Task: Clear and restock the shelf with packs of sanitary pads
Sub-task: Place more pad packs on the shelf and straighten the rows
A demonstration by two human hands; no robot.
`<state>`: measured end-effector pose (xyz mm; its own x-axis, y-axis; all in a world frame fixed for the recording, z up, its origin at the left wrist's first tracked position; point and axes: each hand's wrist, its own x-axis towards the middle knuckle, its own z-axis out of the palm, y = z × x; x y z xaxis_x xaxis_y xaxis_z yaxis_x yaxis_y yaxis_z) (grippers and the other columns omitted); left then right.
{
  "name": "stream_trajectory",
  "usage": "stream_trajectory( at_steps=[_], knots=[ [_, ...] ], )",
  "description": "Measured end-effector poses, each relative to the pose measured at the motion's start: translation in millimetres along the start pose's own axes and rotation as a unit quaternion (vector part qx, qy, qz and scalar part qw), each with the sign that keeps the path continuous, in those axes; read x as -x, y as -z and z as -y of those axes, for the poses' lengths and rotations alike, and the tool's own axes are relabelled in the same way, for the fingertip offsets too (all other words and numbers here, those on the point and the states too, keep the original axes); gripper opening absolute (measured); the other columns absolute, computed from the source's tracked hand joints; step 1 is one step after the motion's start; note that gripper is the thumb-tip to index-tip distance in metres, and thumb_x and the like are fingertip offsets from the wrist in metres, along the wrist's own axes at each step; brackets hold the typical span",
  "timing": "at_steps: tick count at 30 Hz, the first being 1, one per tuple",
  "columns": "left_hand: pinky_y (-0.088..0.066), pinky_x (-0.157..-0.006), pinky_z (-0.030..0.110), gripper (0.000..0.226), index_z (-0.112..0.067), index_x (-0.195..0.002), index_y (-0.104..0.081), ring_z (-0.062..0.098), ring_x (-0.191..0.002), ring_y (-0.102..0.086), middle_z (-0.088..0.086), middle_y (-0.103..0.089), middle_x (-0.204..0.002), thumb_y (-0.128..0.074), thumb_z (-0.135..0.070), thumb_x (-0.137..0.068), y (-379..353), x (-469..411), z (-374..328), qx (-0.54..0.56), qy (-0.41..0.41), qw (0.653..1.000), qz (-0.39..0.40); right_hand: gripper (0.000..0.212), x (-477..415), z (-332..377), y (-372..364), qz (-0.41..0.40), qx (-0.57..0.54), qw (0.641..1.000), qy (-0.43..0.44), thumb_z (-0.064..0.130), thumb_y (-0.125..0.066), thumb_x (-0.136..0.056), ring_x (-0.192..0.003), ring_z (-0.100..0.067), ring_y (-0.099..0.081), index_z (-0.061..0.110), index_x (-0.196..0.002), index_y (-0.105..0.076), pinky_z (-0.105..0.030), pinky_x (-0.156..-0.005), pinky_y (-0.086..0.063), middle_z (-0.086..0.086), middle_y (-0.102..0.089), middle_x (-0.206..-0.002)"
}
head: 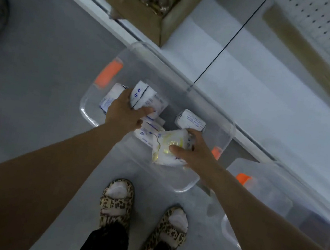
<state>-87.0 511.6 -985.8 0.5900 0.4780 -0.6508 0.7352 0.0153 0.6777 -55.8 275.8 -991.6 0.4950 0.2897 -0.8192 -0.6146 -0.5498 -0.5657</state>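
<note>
A clear plastic bin (227, 122) with orange latches sits on the grey floor in front of a low white shelf (262, 94). Several white packs of sanitary pads lie inside it. My left hand (124, 113) grips two white packs with blue print (148, 98) held together above the bin's left side. Near the bin's front, my right hand (193, 151) holds a white pack with a yellow pattern (167, 147). One loose pack (190, 120) lies by the bin's far wall, and another (109, 98) sits behind my left hand.
A second clear bin (288, 192) with orange latches stands to the right. A cardboard box (143, 17) of goods sits on the shelf's left part, behind a black divider wire (226, 45). My feet in leopard sandals (142, 210) stand just before the bin.
</note>
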Motion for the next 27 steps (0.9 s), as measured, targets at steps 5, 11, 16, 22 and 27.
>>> stream_trajectory(
  at_steps=[5,11,16,22,27],
  knots=[
    [-0.062,-0.079,0.049,0.041,-0.026,-0.112,-0.061,0.033,-0.098,-0.072,0.010,-0.071,-0.112,-0.085,-0.021,-0.079,38.0,83.0,-39.0,0.196,0.042,0.980,0.014,0.084,79.2,32.9,10.7,-0.032,-0.093,0.993,-0.057,0.027,-0.096,-0.064,-0.082,-0.017,-0.071,0.019,-0.131,-0.047,-0.044,-0.067,-0.062,-0.005,-0.067,-0.113],
    [-0.061,-0.072,0.030,0.045,-0.021,-0.128,-0.061,0.025,-0.095,-0.073,0.014,-0.071,-0.117,-0.073,-0.003,-0.088,64.6,176.8,-85.4,0.278,0.005,0.960,0.035,0.078,176.1,74.9,28.4,-0.056,-0.179,0.981,-0.048,0.036,-0.096,-0.060,-0.087,-0.024,-0.076,0.009,-0.123,-0.059,-0.035,-0.064,-0.061,-0.012,-0.073,-0.110],
    [-0.060,-0.074,0.028,0.038,-0.016,-0.123,-0.060,0.025,-0.099,-0.072,0.011,-0.071,-0.116,-0.071,-0.001,-0.089,79.8,241.9,-127.2,0.338,-0.012,0.940,0.040,0.062,245.7,93.6,35.5,-0.078,-0.241,0.967,-0.022,0.025,-0.085,-0.079,-0.074,-0.018,-0.074,0.005,-0.129,-0.056,-0.031,-0.059,-0.059,-0.008,-0.069,-0.095],
    [-0.059,-0.085,0.043,0.063,-0.018,-0.131,-0.054,0.024,-0.104,-0.072,0.005,-0.071,-0.121,-0.067,-0.053,-0.080,91.6,316.0,-165.0,0.348,-0.010,0.935,0.070,0.058,334.3,93.9,30.2,-0.091,-0.311,0.945,0.042,0.027,-0.083,-0.079,-0.090,-0.025,-0.076,0.007,-0.128,-0.060,-0.034,-0.062,-0.060,-0.013,-0.074,-0.110],
    [-0.059,-0.074,0.036,0.028,-0.024,-0.105,-0.062,0.018,-0.085,-0.071,-0.001,-0.074,-0.098,-0.049,-0.049,-0.101,105.6,402.3,-187.3,0.277,-0.025,0.956,0.091,0.044,425.7,94.0,24.5,-0.091,-0.346,0.931,0.070,0.027,-0.076,-0.084,-0.091,-0.020,-0.075,0.005,-0.121,-0.066,-0.027,-0.063,-0.059,-0.014,-0.075,-0.110]
  ],
)
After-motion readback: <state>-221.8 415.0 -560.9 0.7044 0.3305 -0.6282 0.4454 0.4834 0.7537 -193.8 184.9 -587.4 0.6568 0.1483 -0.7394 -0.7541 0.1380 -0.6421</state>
